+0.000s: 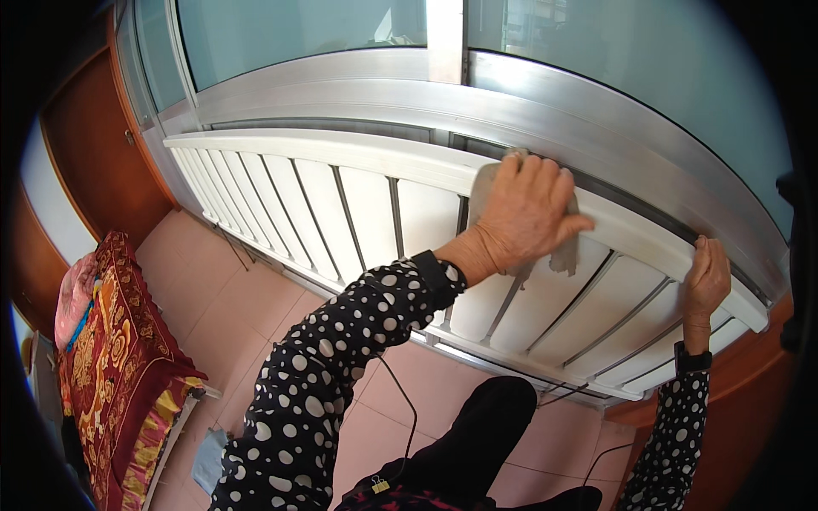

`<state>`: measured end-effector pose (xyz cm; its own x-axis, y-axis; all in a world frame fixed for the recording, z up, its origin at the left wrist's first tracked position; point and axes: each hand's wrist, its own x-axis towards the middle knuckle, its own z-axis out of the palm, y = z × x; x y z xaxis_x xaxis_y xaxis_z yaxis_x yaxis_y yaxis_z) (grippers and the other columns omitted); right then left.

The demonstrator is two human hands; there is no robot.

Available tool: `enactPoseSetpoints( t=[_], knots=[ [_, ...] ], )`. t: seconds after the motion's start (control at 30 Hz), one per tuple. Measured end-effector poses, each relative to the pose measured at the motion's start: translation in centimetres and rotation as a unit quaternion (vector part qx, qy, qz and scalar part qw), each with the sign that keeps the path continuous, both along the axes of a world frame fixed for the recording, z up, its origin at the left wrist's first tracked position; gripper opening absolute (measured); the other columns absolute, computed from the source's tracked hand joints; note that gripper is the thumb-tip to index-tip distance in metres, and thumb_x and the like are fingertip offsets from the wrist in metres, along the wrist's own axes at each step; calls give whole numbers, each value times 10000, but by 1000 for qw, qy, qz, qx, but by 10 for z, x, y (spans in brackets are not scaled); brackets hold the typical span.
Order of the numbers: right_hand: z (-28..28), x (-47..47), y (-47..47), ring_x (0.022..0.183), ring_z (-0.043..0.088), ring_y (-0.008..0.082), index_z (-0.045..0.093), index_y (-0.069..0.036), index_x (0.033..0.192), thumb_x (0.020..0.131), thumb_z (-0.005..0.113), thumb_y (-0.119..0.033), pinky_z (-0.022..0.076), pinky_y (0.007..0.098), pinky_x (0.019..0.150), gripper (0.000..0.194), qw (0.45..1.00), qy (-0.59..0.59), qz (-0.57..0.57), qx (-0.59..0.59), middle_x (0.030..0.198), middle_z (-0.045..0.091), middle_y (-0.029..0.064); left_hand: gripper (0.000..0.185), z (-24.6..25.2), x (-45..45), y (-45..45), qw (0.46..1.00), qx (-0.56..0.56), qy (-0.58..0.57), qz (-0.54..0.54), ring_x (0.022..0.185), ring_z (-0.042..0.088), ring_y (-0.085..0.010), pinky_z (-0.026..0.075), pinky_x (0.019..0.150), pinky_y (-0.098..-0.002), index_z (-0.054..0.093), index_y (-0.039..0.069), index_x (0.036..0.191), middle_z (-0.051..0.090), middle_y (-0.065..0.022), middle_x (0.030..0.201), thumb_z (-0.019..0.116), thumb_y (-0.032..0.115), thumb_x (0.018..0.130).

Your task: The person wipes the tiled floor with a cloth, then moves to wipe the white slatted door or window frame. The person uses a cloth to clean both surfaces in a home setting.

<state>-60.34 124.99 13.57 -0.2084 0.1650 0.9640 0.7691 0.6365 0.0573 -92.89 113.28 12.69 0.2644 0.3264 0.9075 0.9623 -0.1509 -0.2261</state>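
A long white panel radiator (364, 191) with upright slats stands before me, below a metal-framed window. On its top rail, right of the middle, my left hand (527, 207) presses a grey cloth (484, 185). The cloth hangs over the rail, and its ragged lower end shows against the slats below the hand. Farther right, my right hand (707, 271) grips the top rail near its right end, fingers curled over the back edge. Those fingertips are partly hidden behind the rail.
An aluminium window frame (332, 76) runs close behind the radiator. Pink floor tiles (243, 313) lie below. A bed (121, 358) with a red patterned cover is at left, a light-blue object (209, 457) beside it. Black cables (409, 405) hang near my knees. A wooden door (105, 128) stands far left.
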Motion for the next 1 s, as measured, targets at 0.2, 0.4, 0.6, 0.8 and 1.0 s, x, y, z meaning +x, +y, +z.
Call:
enactPoseSetpoints(
  t=[0.2,0.4,0.6,0.8,1.0],
  knots=[
    [3,-1,-3,674,532,311,567,-20,779,1015,580,-163,445,388,652,276,1000,-5,-5,-8,736,526,116,584,6,12,9,995,-38,85,-25,881,534,-261,414,810,-398,613,13,1095,565,-102,963,612,562,898],
    [5,-1,-4,675,536,306,569,-16,772,997,594,-142,447,379,667,259,1000,-10,14,15,736,535,110,513,5,-50,-7,993,-80,86,10,883,582,-243,421,799,-379,630,73,1090,627,-78,1005,568,558,934],
    [6,-2,-4,675,543,290,580,-23,771,979,623,-134,440,366,662,239,999,-8,15,38,741,548,97,355,13,-107,-34,998,-56,-36,9,832,576,-300,423,786,-391,654,93,997,629,-104,904,604,444,969],
    [7,-3,-7,659,530,278,557,-40,747,963,643,-138,429,358,659,252,998,0,29,51,723,539,81,535,38,-119,-10,883,-8,-463,-73,776,534,-309,444,810,-393,582,18,892,611,-142,824,459,514,1048],
    [10,-3,-8,651,525,263,552,-50,731,950,657,-147,420,361,650,262,998,8,23,53,701,526,72,535,89,-141,14,742,210,-610,-183,927,573,-259,487,856,-418,502,-26,977,566,-158,962,498,506,1031]
  ],
)
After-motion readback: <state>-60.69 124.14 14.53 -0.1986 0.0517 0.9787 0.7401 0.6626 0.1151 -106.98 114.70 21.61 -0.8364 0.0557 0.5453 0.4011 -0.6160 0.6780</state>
